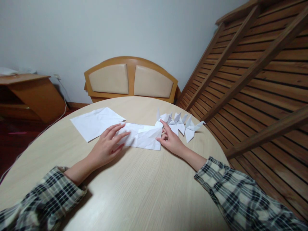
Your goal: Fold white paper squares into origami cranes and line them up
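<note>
A white sheet of paper, folded into a long strip with creases across it, lies on the table in front of me. My left hand is over its left end with the fingers spread; I cannot tell whether every fingertip touches it. At the right end, my right hand grips the paper's edge between the thumb and curled fingers, its index finger stretched out along the top. Just beyond that hand stand several white folded paper cranes in a row, partly overlapping.
Flat white paper lies at the left on the round wooden table. A headboard with padded panels stands behind the table. Slatted wooden boards lean at the right. A wooden desk is at the far left.
</note>
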`<state>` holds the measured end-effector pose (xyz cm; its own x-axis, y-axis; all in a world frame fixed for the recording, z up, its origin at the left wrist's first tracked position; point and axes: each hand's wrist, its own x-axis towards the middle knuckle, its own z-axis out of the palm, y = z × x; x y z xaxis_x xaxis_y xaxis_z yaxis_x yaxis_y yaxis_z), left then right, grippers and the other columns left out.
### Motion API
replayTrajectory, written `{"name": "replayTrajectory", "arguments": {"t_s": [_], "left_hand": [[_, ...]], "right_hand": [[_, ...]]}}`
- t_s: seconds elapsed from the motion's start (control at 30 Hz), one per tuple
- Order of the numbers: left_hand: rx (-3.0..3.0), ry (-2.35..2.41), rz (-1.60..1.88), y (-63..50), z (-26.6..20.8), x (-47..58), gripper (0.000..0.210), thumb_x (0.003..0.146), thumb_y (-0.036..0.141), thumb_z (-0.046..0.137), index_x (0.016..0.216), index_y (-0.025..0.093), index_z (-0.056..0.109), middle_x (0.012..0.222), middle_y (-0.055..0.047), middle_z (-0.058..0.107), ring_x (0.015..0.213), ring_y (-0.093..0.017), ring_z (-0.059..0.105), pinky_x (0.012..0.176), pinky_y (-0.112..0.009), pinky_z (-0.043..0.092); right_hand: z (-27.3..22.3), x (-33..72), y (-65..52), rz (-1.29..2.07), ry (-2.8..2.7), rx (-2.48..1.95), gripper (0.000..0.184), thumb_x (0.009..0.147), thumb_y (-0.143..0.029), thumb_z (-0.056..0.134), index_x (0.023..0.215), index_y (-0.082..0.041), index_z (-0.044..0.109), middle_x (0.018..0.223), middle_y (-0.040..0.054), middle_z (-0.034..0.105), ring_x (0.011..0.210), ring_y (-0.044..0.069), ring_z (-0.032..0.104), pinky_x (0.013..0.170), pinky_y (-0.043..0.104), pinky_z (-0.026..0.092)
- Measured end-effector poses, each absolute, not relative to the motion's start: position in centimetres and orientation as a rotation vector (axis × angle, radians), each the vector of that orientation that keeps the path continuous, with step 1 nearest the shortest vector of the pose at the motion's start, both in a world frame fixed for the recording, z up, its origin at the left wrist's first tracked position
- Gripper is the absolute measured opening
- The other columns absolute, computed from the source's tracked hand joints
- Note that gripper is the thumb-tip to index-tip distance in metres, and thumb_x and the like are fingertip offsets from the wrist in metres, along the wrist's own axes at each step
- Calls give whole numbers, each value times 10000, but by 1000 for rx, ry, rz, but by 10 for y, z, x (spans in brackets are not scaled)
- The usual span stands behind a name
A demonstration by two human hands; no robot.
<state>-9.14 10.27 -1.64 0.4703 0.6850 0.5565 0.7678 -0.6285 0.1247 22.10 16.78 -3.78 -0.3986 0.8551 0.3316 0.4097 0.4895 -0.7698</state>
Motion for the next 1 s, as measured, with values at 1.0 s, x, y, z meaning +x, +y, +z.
{"name": "replayTrajectory", "arguments": {"t_s": [1.0], "left_hand": [[-2861,-1454,-530,101,-35,-83,440,1011,425,389,1365,245,579,1491,-116,496,1372,-290,447,1129,-530,368]], "right_hand": [[-21,224,160,241,-2487,-749,507,711,-12,513,1103,-266,711,1235,76,610,1208,266,490,1035,518,366]]}}
